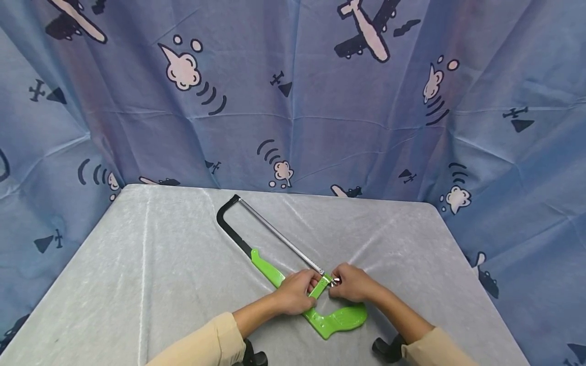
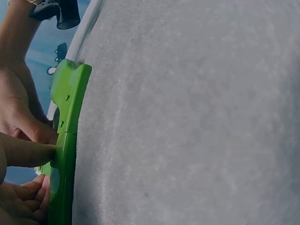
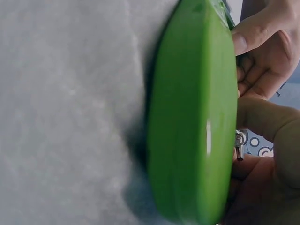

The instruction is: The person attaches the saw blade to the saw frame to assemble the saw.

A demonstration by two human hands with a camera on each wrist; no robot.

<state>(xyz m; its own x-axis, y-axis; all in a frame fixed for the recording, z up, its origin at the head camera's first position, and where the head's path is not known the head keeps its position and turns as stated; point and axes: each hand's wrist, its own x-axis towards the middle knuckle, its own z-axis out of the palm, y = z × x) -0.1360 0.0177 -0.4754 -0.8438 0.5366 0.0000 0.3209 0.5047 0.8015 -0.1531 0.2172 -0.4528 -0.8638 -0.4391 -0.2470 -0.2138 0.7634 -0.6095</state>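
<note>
Green-and-black curved-frame hacksaw (image 1: 267, 268): is lying at the lower centre of the frame on the bench (image 1: 192, 284), a pale grey, fuzzy-cloth-covered surface, and is slanting from a black upper-left end to a green lower-right end.
Glossy green handle (image 1: 348, 317): is curving rightward, lower right of centre.
Long straight silver metal strip (image 1: 280, 235): is running down from the black end to a short green crosspiece (image 1: 320, 287).
Left hand (image 1: 295, 294): its grip is grasping the hacksaw around the crosspiece.
Right hand (image 1: 354, 283): its grip is pinching a small silver metal fitting (image 1: 335, 281) just beyond the crosspiece.
Beige cloth sleeves (image 1: 215, 338): are covering both forearms at the bottom edge, black rounded wrist devices (image 1: 389, 349) showing beside them.
Blue curtain printed with planes and clouds (image 1: 320, 86): is filling the upper frame and hanging down both sides.
</note>
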